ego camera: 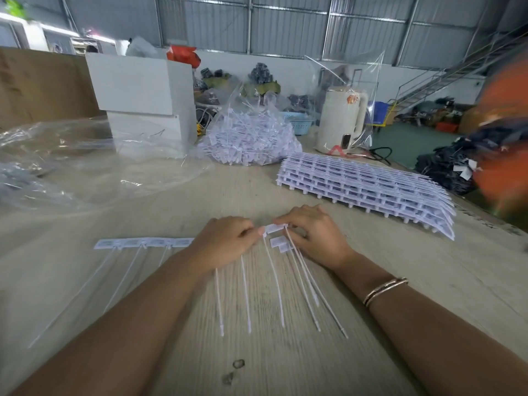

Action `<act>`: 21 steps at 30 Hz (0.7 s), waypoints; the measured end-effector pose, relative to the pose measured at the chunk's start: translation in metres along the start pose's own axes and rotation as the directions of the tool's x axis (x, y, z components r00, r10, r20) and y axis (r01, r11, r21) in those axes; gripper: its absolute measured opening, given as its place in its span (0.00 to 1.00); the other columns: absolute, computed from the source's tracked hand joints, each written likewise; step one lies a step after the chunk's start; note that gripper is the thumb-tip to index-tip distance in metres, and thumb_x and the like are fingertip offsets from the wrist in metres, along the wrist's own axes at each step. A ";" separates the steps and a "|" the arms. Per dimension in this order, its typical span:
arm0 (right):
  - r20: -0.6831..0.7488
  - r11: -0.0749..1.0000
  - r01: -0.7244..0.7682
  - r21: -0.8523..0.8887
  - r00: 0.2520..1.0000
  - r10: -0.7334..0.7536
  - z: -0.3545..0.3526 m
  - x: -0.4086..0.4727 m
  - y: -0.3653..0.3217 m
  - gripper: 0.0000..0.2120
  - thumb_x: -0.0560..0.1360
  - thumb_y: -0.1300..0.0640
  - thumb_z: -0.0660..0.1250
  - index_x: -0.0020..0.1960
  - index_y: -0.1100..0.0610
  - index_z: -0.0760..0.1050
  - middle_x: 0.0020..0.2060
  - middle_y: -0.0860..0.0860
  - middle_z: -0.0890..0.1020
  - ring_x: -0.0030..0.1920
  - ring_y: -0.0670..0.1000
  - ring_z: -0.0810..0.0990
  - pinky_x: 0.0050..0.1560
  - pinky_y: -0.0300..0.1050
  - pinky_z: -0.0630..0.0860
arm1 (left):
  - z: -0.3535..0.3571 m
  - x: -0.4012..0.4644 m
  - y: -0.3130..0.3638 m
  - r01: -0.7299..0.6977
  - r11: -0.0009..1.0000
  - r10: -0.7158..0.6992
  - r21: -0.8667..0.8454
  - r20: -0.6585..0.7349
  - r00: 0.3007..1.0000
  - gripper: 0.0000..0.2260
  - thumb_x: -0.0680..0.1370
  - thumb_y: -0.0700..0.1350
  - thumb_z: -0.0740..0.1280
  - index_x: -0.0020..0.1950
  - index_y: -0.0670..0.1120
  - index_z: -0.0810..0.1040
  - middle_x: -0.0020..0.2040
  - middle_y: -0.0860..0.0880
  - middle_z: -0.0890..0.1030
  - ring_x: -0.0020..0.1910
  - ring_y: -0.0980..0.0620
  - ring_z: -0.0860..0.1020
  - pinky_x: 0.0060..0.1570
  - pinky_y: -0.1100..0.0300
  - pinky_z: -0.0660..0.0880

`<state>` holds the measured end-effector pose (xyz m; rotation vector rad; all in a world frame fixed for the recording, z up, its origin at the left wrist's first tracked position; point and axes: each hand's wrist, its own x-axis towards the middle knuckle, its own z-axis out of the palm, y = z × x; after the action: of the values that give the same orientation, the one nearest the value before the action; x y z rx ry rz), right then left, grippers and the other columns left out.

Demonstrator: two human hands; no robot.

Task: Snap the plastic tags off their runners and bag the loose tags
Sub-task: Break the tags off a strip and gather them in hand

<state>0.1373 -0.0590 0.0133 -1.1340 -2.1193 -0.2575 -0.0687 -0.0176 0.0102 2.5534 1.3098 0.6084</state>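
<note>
Both hands, left hand and right hand, pinch one tag strip lying crosswise mid-table, tails toward me, bare wood around.

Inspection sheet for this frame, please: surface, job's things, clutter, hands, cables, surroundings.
Surface: pale wood-grain table.
Job's things: tag strip under the left hand; loose tags near the right hand; stacked runners; bag of tags behind.
Clutter: kettle, grey box, empty plastic bag.
Hands: left hand and right hand both pinch one tag.
Cables: black cord by the kettle.
Surroundings: warehouse, staircase at right.
</note>
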 end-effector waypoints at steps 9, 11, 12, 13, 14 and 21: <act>0.081 0.905 -0.228 0.360 0.974 0.213 0.000 0.004 0.009 0.13 0.75 0.63 0.66 0.32 0.59 0.76 0.29 0.44 0.72 0.34 0.46 0.69 0.42 0.42 0.65 | 0.006 -0.001 -0.001 -0.121 0.970 0.108 -0.211 -0.074 0.991 0.13 0.78 0.53 0.64 0.33 0.55 0.68 0.29 0.53 0.70 0.29 0.55 0.67 0.34 0.57 0.64; 0.117 0.873 -0.284 0.397 0.959 0.259 0.000 0.003 0.007 0.14 0.77 0.62 0.65 0.33 0.65 0.75 0.28 0.50 0.73 0.31 0.46 0.70 0.39 0.39 0.67 | 0.008 0.001 0.000 -0.119 0.966 0.103 -0.230 -0.082 0.991 0.12 0.78 0.55 0.63 0.35 0.55 0.69 0.29 0.53 0.71 0.29 0.55 0.68 0.34 0.57 0.64; 0.137 0.854 -0.318 0.413 0.948 0.286 0.000 0.003 0.006 0.14 0.77 0.61 0.64 0.34 0.65 0.76 0.29 0.53 0.76 0.31 0.46 0.72 0.37 0.39 0.68 | 0.007 0.001 0.001 -0.122 0.959 0.103 -0.254 -0.086 0.991 0.12 0.77 0.56 0.63 0.35 0.56 0.69 0.29 0.54 0.70 0.29 0.56 0.67 0.33 0.57 0.64; 0.140 0.827 -0.355 0.436 0.934 0.328 -0.001 0.003 0.006 0.13 0.78 0.61 0.63 0.35 0.63 0.77 0.29 0.53 0.78 0.31 0.45 0.73 0.36 0.38 0.70 | 0.007 0.000 0.000 -0.121 0.953 0.101 -0.277 -0.084 0.991 0.11 0.76 0.58 0.62 0.35 0.56 0.69 0.28 0.54 0.69 0.28 0.57 0.67 0.33 0.57 0.63; 0.117 0.793 -0.389 0.468 0.917 0.381 -0.004 0.003 0.007 0.13 0.78 0.61 0.62 0.35 0.58 0.77 0.29 0.48 0.78 0.29 0.42 0.74 0.34 0.35 0.70 | 0.006 0.000 -0.002 -0.117 0.950 0.097 -0.291 -0.082 0.992 0.11 0.75 0.59 0.61 0.35 0.56 0.69 0.27 0.55 0.69 0.27 0.58 0.66 0.32 0.58 0.63; 0.133 0.880 -0.278 0.384 0.960 0.245 -0.010 0.000 0.011 0.12 0.75 0.69 0.65 0.53 0.59 0.81 0.39 0.45 0.76 0.37 0.41 0.74 0.41 0.29 0.68 | -0.006 -0.001 -0.015 0.057 0.963 -0.072 -0.262 -0.045 0.996 0.07 0.75 0.53 0.56 0.41 0.52 0.70 0.36 0.49 0.77 0.35 0.50 0.75 0.41 0.51 0.72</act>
<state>0.1509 -0.0570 0.0192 -1.1752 -1.9353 0.3422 -0.0834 -0.0099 0.0099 2.2890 1.2331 0.7852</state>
